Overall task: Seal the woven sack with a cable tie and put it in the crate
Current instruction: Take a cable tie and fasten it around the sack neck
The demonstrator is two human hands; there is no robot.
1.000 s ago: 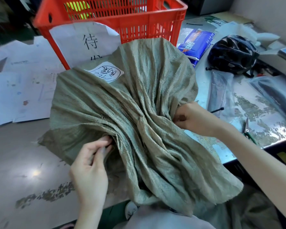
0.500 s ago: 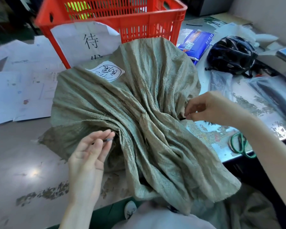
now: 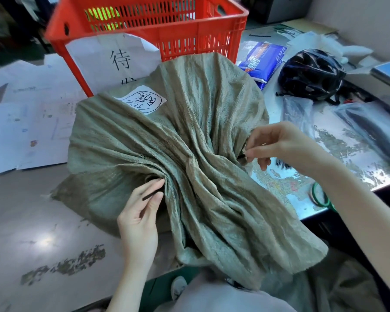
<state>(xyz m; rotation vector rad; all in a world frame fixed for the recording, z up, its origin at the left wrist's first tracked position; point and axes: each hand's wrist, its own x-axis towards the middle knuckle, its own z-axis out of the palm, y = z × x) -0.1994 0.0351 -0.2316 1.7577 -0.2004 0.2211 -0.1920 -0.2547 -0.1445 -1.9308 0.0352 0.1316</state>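
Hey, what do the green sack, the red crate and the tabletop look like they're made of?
Sack: likely woven plastic strips, matte olive; fine weave grain and crisp creases show. Crate: moulded plastic, glossy red, with slotted walls. Tabletop: probably coated metal, grey, semi-glossy; it mirrors a light and has worn patches.

Left hand (image 3: pixel 140 221) pinches cable tie (image 3: pixel 148 196), right hand (image 3: pixel 279 145) pinches the woven sack (image 3: pixel 200 131).

We have a single view: a wide-angle camera on the person's head, facing forward and steeply down, close over the surface (image 3: pixel 32 221). The sack (image 3: pixel 189 154) fills mid-frame, the crate (image 3: pixel 212 41) stands at the top edge, and the person's lap (image 3: pixel 212 298) shows at the bottom.
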